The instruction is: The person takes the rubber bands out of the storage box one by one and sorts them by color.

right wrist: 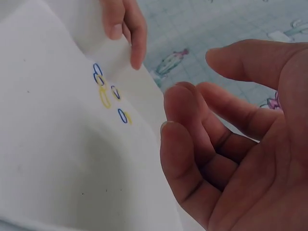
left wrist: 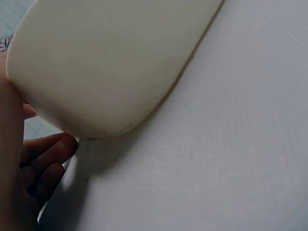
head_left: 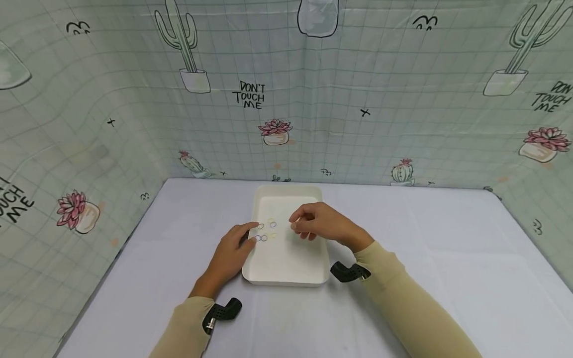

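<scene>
Several small thin rings, blue (right wrist: 120, 115) and yellow (right wrist: 101, 98), lie in loose groups on the left part of a shallow white tray (head_left: 291, 261). My left hand (head_left: 228, 256) rests at the tray's left rim, thumb and forefinger reaching over it close to the rings. In the left wrist view its other fingers (left wrist: 48, 159) bend beside the tray's outer wall. Above the tray's middle hovers my right hand (head_left: 324, 223), fingers loosely curved. Its thumb stands apart from the fingertips in the right wrist view, with nothing visible between them.
The tray stands on a white-covered table (head_left: 429, 248). Behind and at the sides hangs a grid-patterned cloth (head_left: 331, 99) with printed cacti. Each wrist wears a black camera mount, one on the left (head_left: 228, 309) and one on the right (head_left: 346, 272).
</scene>
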Demonstrator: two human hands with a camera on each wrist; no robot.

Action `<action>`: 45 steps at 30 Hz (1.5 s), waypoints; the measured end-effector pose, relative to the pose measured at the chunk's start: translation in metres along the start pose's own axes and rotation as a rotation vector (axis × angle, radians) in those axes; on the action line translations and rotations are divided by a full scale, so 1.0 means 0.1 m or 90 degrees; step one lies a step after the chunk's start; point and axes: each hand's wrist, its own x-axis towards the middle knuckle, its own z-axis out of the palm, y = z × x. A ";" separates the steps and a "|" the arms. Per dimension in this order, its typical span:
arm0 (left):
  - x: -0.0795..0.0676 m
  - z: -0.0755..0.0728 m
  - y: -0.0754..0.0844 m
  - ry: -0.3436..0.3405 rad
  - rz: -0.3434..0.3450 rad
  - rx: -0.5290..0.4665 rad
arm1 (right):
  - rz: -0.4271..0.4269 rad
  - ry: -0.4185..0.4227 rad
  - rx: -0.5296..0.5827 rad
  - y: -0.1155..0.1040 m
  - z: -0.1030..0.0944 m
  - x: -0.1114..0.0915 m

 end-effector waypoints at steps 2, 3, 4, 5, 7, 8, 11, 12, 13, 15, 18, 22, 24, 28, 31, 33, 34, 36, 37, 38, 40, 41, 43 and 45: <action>0.01 0.00 0.00 -0.001 0.002 0.004 | 0.009 -0.002 0.006 -0.01 -0.01 0.06; 0.02 0.00 0.00 -0.001 0.001 0.006 | 0.012 -0.004 0.005 -0.01 -0.02 0.09; 0.03 -0.01 0.01 -0.001 0.000 0.007 | 0.016 -0.008 0.005 -0.01 -0.02 0.13; 0.03 -0.01 0.01 0.001 -0.002 0.007 | 0.020 -0.012 0.003 -0.02 -0.01 0.16; 0.03 -0.02 0.01 0.006 -0.005 0.006 | 0.031 -0.014 0.004 -0.02 0.00 0.24; 0.03 -0.02 0.01 0.009 -0.006 0.005 | 0.040 -0.011 0.007 -0.03 0.01 0.28; 0.03 -0.01 0.01 0.008 -0.005 0.005 | 0.077 0.012 0.019 -0.01 0.03 0.37; 0.02 -0.01 0.01 0.007 -0.005 0.005 | 0.090 0.021 0.024 0.00 0.03 0.40; 0.02 0.00 0.01 0.006 -0.005 0.005 | 0.101 0.030 0.028 0.01 0.04 0.42; 0.01 0.01 0.02 0.002 -0.005 0.006 | 0.116 0.041 0.029 0.03 0.05 0.45; -0.02 0.01 0.01 0.006 -0.012 0.006 | 0.126 0.038 0.036 0.06 0.09 0.50; 0.02 0.02 0.01 0.011 0.004 0.006 | 0.135 0.065 0.058 0.09 0.10 0.54; 0.04 0.03 0.01 0.006 0.012 0.008 | 0.147 0.086 0.061 0.10 0.10 0.57; 0.05 0.03 0.00 0.003 0.008 0.009 | 0.159 0.100 0.040 0.10 0.16 0.63; 0.04 0.03 0.00 0.012 0.005 0.006 | 0.151 0.102 0.011 0.11 0.22 0.69; 0.05 0.03 0.00 0.014 0.009 0.006 | 0.145 0.113 -0.007 0.13 0.25 0.71; 0.05 0.03 0.00 0.014 0.012 0.007 | 0.140 0.119 -0.019 0.13 0.26 0.72; 0.04 0.03 0.01 0.011 0.013 0.007 | 0.134 0.131 -0.037 0.15 0.29 0.74; 0.04 0.03 0.01 0.009 0.013 0.007 | 0.132 0.135 -0.046 0.15 0.31 0.74; 0.04 0.03 0.01 0.008 0.013 0.007 | 0.130 0.138 -0.056 0.16 0.32 0.75; 0.03 0.03 0.01 0.006 0.011 0.007 | 0.128 0.142 -0.071 0.16 0.35 0.76; 0.03 0.03 0.01 0.006 0.011 0.008 | 0.129 0.145 -0.076 0.16 0.36 0.77; 0.03 0.02 0.00 0.008 0.016 0.011 | 0.127 0.157 -0.093 0.15 0.38 0.79; 0.04 0.02 0.01 0.011 0.019 0.014 | 0.129 0.169 -0.109 0.13 0.39 0.80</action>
